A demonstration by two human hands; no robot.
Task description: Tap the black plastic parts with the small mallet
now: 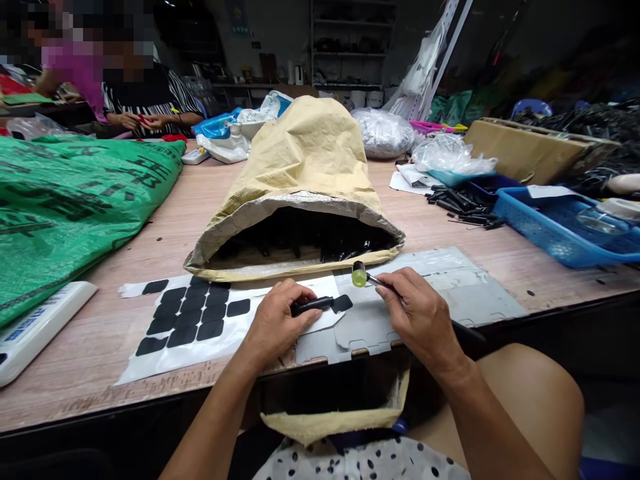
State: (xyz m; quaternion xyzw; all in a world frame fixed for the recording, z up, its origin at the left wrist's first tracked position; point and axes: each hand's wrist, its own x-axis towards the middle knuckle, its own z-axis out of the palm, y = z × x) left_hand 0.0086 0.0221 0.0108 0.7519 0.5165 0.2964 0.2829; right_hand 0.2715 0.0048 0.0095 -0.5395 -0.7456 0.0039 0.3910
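Note:
My left hand (277,320) is closed round a slim black stick-shaped part (313,305) that lies across a white backing sheet (165,357). A black rounded pad (343,303) sits at the part's right end. My right hand (417,313) pinches a thin tool with a yellow-green rubber head (359,274), held just above and right of the pad. Several more black pads (190,313) remain in rows on the sheet to the left. A tan paper sack (300,193) lies open toward me, with black parts inside.
A green woven bag (65,193) covers the table's left side, with a white scale (35,327) by it. Blue baskets (560,220) and loose black parts (460,203) stand at the right beside a cardboard box (530,150). Two people sit at the far left. A grey plastic sheet (450,293) lies under my right hand.

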